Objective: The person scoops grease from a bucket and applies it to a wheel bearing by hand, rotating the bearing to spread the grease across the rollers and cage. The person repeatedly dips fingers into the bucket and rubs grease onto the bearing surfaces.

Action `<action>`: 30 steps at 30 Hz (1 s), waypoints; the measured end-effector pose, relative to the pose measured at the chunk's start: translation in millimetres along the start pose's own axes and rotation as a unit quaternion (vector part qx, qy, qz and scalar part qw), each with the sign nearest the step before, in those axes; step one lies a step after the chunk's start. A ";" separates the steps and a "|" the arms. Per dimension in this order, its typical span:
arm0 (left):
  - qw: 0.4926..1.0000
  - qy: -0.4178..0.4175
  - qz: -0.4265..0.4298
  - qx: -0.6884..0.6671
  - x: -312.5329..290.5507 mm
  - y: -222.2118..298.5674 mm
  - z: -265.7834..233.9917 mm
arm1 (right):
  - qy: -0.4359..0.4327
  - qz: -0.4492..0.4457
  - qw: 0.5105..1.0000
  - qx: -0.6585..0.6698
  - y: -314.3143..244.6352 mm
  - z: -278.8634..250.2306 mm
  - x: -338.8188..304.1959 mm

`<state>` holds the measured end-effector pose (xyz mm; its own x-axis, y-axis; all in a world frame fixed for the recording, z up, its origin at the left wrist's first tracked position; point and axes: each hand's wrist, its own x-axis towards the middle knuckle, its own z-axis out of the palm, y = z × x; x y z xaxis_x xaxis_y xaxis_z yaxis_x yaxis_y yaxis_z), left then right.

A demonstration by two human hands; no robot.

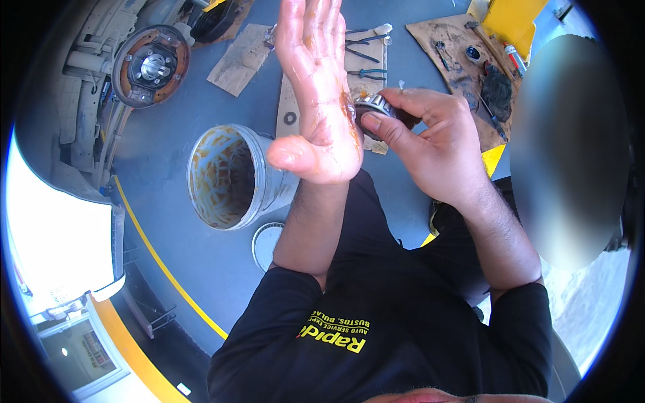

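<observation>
My left hand [319, 121] is raised, palm turned to the right, its fingers stretched out and shiny with amber grease. Along the palm's outer edge lies a thicker smear of that grease. My right hand [437, 138] pinches a roller bearing [373, 111] between thumb and fingers. The bearing's metal rollers show along its upper rim, and it meets the greasy edge of my left palm. Left of my left wrist a tilted bucket [259, 171] has amber grease smeared over its inside wall.
A brake assembly [153, 67] with a hub is mounted at the upper left. Pliers [367, 74] and a washer [289, 118] lie on cardboard beyond my hands. More cardboard [430, 37] at the upper right bears tools and a dark rag [496, 93]. A round lid [267, 243] lies below the bucket.
</observation>
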<state>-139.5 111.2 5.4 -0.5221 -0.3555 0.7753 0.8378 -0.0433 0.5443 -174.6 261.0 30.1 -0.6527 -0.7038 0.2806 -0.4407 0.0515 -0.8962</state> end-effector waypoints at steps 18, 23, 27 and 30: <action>0.967 0.047 0.008 -0.252 -0.6 -4.0 12.1 | 0.066 -0.053 0.991 -0.107 8.7 2.6 -0.8; 0.927 0.111 -0.056 -0.354 0.0 -1.6 4.8 | 0.067 -0.162 0.970 -0.170 11.5 2.6 -3.5; 0.969 0.097 -0.138 -0.178 -3.7 -12.0 -13.3 | -0.021 -0.191 0.979 -0.073 14.9 -4.9 0.5; 0.943 0.132 -0.198 -0.233 -9.5 -15.7 -24.2 | -0.027 -0.075 0.995 0.053 14.3 -10.1 1.8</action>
<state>-143.8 92.6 -18.3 -0.8023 -0.4425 0.4006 0.5968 -0.6056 0.5264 -188.4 267.7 21.3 -0.5493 -0.7352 0.3971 -0.4608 -0.1299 -0.8779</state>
